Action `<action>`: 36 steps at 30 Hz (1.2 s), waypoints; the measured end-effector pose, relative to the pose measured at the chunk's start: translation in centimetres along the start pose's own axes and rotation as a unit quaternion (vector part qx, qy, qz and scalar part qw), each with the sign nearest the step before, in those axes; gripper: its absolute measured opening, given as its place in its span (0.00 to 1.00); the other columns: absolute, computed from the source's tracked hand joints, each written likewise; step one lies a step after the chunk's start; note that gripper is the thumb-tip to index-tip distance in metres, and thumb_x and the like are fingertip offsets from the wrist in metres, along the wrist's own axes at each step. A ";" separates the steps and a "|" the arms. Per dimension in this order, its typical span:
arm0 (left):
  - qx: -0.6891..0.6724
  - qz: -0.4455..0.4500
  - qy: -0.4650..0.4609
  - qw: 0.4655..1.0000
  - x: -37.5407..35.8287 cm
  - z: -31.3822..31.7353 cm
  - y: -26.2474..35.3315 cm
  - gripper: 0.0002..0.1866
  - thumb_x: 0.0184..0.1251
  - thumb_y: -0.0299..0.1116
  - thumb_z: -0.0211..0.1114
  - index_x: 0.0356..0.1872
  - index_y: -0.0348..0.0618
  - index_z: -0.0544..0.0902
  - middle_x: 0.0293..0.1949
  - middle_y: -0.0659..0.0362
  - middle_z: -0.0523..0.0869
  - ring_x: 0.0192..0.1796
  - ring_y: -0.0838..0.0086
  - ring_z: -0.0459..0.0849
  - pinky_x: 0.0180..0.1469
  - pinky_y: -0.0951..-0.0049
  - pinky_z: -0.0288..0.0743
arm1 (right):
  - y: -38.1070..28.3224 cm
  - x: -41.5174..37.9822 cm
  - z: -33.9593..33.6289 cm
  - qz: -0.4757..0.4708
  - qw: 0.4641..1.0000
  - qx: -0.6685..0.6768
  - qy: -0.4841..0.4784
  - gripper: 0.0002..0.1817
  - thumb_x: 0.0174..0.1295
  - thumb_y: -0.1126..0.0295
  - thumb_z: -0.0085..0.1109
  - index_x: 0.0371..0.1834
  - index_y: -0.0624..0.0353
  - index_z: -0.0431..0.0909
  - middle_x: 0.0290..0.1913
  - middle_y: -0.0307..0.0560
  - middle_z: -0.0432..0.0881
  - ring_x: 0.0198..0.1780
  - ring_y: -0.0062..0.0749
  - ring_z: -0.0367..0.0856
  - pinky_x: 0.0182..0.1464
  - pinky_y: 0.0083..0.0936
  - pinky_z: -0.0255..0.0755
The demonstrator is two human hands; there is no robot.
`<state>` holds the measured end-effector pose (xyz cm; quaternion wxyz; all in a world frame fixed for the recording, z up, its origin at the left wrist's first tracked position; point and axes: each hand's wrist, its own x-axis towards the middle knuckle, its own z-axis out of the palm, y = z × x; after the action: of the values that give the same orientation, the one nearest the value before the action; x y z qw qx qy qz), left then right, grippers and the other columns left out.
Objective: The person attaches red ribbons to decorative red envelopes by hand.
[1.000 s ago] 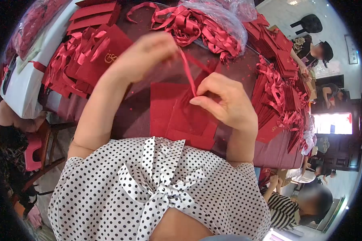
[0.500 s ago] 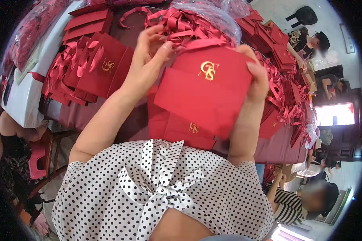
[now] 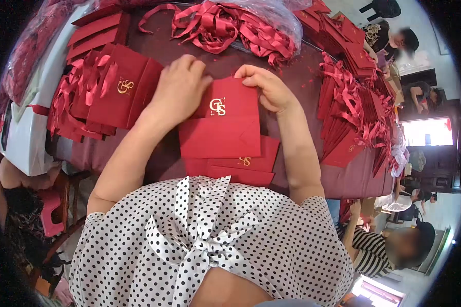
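Observation:
A flat red paper bag with a gold monogram and a folded lower part is in front of me, above other flat red bags. My right hand pinches its upper right edge between thumb and fingers. At its upper left edge, my left hand is closed with curled fingers; the fingertips are partly hidden. Beyond the hands lies a heap of loose red ribbons beside clear plastic wrap.
Bags with ribbon handles stand at the left, near another folded red stack. More ribboned bags fill the right side of the dark red tablecloth. A person in a striped top is at the lower right; others are farther back.
The bag has moved down and left, away from the ribbon heap, and sits farther from the camera. My right hand moved left to its top edge; my left hand shifted lower onto the upper left edge.

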<state>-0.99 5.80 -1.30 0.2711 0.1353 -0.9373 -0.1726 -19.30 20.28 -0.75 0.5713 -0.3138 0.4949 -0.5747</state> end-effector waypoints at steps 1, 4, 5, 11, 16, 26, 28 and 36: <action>-0.014 0.003 0.027 1.000 0.2 0.0 -0.3 0.12 0.62 0.31 0.63 0.42 0.36 0.77 0.44 0.48 0.78 0.48 0.50 0.78 0.49 0.56 0.72 | 0.1 0.0 0.0 0.001 1.000 0.002 0.001 0.08 0.59 0.76 0.49 0.40 0.62 0.76 0.38 0.40 0.80 0.41 0.21 0.78 0.46 0.19 0.72; -0.080 0.052 0.049 0.994 0.4 -0.5 0.6 0.08 0.62 0.30 0.62 0.38 0.37 0.79 0.39 0.50 0.79 0.46 0.52 0.76 0.47 0.60 0.71 | 0.2 0.1 0.6 -0.013 1.000 -0.006 0.006 0.09 0.59 0.77 0.49 0.41 0.63 0.76 0.39 0.40 0.80 0.42 0.22 0.78 0.49 0.19 0.71; -0.089 0.074 0.025 0.993 0.2 -0.5 1.0 0.08 0.62 0.30 0.63 0.38 0.37 0.79 0.38 0.50 0.79 0.46 0.54 0.76 0.47 0.62 0.70 | 0.0 0.0 1.0 -0.020 1.000 -0.018 -0.001 0.08 0.60 0.75 0.50 0.41 0.63 0.76 0.40 0.41 0.80 0.44 0.21 0.78 0.50 0.20 0.72; -0.131 0.024 -0.017 0.991 0.1 -0.7 1.2 0.10 0.59 0.34 0.66 0.29 0.38 0.76 0.31 0.53 0.78 0.40 0.58 0.74 0.45 0.63 0.66 | -1.9 -0.4 -1.7 -0.124 0.891 -0.340 0.274 0.13 0.62 0.59 0.62 0.39 0.59 0.82 0.36 0.39 0.84 0.34 0.22 0.80 0.39 0.22 0.74; -0.156 0.010 -0.076 0.985 0.0 -0.2 1.1 0.11 0.60 0.35 0.66 0.29 0.36 0.78 0.27 0.53 0.80 0.35 0.58 0.77 0.46 0.61 0.68 | 0.5 -0.4 -8.1 -0.147 0.685 -0.582 0.414 0.17 0.50 0.58 0.71 0.33 0.61 0.81 0.31 0.53 0.84 0.35 0.42 0.83 0.40 0.34 0.76; -0.321 -0.100 -0.232 0.913 0.2 -1.1 0.9 0.12 0.57 0.30 0.70 0.30 0.36 0.75 0.25 0.62 0.77 0.31 0.79 0.73 0.35 0.75 0.69 | -7.4 -5.3 4.1 -0.360 0.701 -0.465 0.404 0.14 0.62 0.73 0.63 0.47 0.64 0.73 0.32 0.41 0.84 0.30 0.15 0.78 0.33 0.13 0.71; -0.357 -0.114 -0.243 0.895 0.2 -1.2 1.0 0.11 0.58 0.30 0.70 0.30 0.38 0.75 0.26 0.65 0.75 0.32 0.82 0.71 0.35 0.77 0.67 | -7.9 -7.0 4.3 -0.354 0.748 -0.407 0.386 0.16 0.61 0.73 0.63 0.50 0.63 0.71 0.32 0.43 0.84 0.32 0.17 0.80 0.35 0.12 0.71; -0.466 -0.133 -0.273 0.831 0.2 -1.4 0.7 0.09 0.59 0.27 0.67 0.31 0.42 0.74 0.28 0.70 0.72 0.33 0.85 0.68 0.36 0.82 0.63 | -8.8 -9.4 5.7 -0.410 0.875 -0.173 0.191 0.20 0.58 0.80 0.61 0.55 0.71 0.74 0.42 0.53 0.84 0.41 0.29 0.84 0.42 0.19 0.77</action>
<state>-0.48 6.07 0.16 0.0095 0.0640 -0.7544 -0.6532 -15.67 26.96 11.12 0.1154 -0.4661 0.5132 -0.7113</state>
